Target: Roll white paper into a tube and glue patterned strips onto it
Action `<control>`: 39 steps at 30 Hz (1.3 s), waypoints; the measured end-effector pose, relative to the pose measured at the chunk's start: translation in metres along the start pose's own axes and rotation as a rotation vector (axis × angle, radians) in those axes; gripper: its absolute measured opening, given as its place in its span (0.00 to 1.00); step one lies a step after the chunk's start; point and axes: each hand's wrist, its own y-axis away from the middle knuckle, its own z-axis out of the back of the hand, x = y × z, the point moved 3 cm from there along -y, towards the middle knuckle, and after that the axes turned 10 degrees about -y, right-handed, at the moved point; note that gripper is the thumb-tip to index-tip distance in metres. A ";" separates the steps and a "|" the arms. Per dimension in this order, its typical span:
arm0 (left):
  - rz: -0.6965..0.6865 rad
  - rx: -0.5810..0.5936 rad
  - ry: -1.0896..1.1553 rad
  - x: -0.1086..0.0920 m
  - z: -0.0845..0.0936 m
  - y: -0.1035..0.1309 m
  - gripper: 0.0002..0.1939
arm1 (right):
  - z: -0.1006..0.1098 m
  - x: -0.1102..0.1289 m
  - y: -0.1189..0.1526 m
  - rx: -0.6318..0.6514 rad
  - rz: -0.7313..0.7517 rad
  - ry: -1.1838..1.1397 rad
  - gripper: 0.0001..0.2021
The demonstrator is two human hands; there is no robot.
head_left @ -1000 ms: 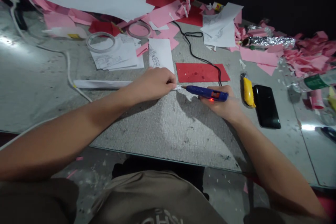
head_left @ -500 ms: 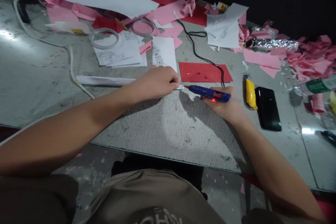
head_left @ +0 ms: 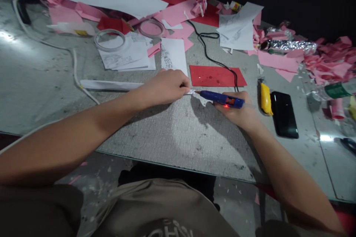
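Note:
My left hand [head_left: 169,86] is closed on a long, narrow white paper strip [head_left: 111,85], whose left part lies flat on the grey table. A small white end of the paper sticks out past its fingertips. My right hand [head_left: 236,113] grips a blue glue gun [head_left: 219,97] with a red light lit on its lower side. The gun's tip touches or nearly touches the white paper end beside my left fingertips. Just behind the gun lies a red paper rectangle [head_left: 211,76], crossed at its right by the black cord [head_left: 207,52].
At the right lie a yellow tool [head_left: 265,98] and a black phone-like slab [head_left: 284,114]. Behind are tape rolls [head_left: 109,40], printed papers [head_left: 174,53], pink scraps [head_left: 328,63] and a bottle [head_left: 338,90]. A white cable [head_left: 75,66] runs along the left.

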 end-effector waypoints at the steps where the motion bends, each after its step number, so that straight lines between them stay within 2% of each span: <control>1: 0.003 0.000 -0.003 0.000 0.000 0.000 0.11 | 0.000 0.000 0.000 -0.001 0.001 0.003 0.18; 7: -0.024 -0.031 0.002 0.002 -0.002 -0.001 0.12 | 0.000 0.002 0.000 0.003 -0.011 0.009 0.17; 21: -0.028 -0.020 0.015 0.003 -0.002 -0.001 0.11 | 0.000 0.000 0.000 0.021 -0.001 0.057 0.20; 39: -0.033 -0.020 0.015 0.002 -0.001 0.000 0.11 | -0.001 -0.001 -0.001 0.034 -0.011 0.117 0.16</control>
